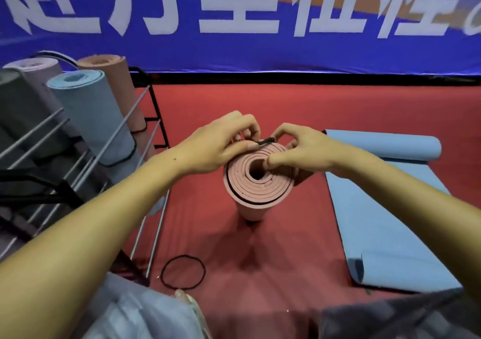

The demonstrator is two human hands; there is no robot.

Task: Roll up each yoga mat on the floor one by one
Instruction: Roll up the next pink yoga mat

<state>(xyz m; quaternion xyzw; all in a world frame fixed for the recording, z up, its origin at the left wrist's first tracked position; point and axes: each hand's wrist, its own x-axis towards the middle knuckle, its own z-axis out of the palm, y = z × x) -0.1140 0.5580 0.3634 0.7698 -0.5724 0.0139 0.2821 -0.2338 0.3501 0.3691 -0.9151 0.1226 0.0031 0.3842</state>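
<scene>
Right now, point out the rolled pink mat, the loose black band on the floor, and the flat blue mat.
rolled pink mat (260, 182), head view, on its spiral top end.
loose black band (202, 265), head view, on the loop's right side.
flat blue mat (377, 221), head view, on its unrolled middle.

Matt foam pink rolled mat (257, 182), metal-rod rack (104, 156), matt red floor (260, 109)

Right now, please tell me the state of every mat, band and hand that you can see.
pink mat: rolled, upright on floor
black band: pinched by both hands above the roll
left hand: pinching band
right hand: pinching band
blue mat: unrolled, ends curling
loose band: lying on floor
rack mats: rolled, stored
</scene>
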